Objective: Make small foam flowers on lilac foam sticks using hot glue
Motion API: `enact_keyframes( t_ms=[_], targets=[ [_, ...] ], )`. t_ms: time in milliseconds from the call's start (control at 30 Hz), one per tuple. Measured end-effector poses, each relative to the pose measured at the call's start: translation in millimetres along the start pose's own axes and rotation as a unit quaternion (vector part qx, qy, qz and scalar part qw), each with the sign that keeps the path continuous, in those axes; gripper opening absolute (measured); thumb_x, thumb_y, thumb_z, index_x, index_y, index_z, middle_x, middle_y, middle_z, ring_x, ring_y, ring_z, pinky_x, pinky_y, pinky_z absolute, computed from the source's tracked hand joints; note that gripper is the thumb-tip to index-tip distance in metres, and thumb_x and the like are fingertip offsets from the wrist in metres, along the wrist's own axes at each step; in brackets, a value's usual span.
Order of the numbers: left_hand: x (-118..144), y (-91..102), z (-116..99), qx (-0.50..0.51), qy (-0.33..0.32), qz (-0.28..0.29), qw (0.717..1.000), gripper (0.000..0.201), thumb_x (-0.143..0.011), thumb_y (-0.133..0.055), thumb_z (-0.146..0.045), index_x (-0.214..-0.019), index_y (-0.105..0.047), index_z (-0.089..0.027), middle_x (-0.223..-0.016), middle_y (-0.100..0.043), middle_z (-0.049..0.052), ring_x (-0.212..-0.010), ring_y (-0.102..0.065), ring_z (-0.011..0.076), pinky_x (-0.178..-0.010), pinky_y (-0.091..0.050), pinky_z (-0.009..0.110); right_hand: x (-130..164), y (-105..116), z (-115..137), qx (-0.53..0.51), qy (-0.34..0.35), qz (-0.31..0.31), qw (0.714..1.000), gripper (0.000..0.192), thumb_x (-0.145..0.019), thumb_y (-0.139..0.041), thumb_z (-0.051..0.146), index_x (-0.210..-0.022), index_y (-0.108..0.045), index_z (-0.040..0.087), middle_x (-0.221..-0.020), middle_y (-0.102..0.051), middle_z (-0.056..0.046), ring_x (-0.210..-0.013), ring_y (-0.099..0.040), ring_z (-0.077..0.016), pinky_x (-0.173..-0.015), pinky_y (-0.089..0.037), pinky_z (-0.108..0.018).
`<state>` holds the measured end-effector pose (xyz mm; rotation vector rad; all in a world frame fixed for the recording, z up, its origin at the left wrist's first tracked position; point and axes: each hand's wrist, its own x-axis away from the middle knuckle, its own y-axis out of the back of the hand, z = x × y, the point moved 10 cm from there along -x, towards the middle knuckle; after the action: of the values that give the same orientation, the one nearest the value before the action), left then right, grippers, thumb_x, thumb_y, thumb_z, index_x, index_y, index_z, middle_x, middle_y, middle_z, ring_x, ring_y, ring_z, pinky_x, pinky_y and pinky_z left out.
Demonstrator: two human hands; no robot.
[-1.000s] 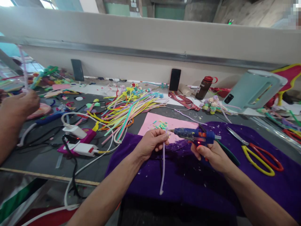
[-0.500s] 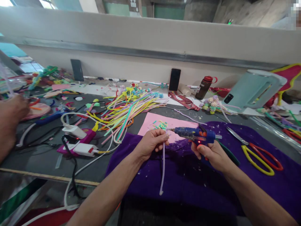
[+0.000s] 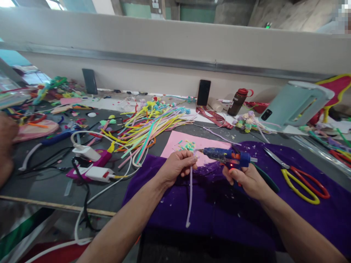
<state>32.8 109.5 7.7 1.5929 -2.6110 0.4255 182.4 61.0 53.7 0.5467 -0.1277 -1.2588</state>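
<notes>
The person's left hand (image 3: 184, 162) pinches a thin, pale lilac, fuzzy stem (image 3: 190, 193) between thumb and fingertips. The stem's long axis runs nearly straight up and down the view: it leaves the underside of the grip and points toward the person, its free end veering slightly left over a dark purple cloth (image 3: 225, 226).

The right hand (image 3: 244, 179) is wrapped around the handle of a blue plastic glue gun with orange parts (image 3: 226, 156). The gun's barrel lies almost level across the view, its nozzle pointing left at the fingertips of the left hand, roughly square to the stem. Whether the nozzle touches anything there I cannot tell. A translucent glue stick (image 3: 254, 159) juts from its rear, to the right, and a red light glows on its body.

Beyond the left hand, small green and yellow clippings (image 3: 189, 145) lie on a flat pink sheet (image 3: 214, 144). Scissors with red and yellow handles (image 3: 287, 168) rest on the cloth, right of the gun.
</notes>
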Motion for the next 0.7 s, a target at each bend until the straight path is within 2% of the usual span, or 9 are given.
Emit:
enact_keyframes(
  t_ms=[700],
  targets=[
    [0.9,0.8,-1.3,0.0,-0.006,-0.007,1.0,0.026,-0.07,-0.064,-0.036,-0.066,-0.052,-0.014,-0.06,-0.061,0.0,-0.037,-0.042,0.0016,-0.032,-0.026,0.012,0.4,-1.2,-4.5,0.004,-0.008,0.016,1.0,0.042,-0.084,-0.042,0.049,-0.059,-0.05,0.016,-0.052,-0.049,-0.001,-0.049,-0.045,-0.0115,-0.048,-0.034,-0.024]
  ],
)
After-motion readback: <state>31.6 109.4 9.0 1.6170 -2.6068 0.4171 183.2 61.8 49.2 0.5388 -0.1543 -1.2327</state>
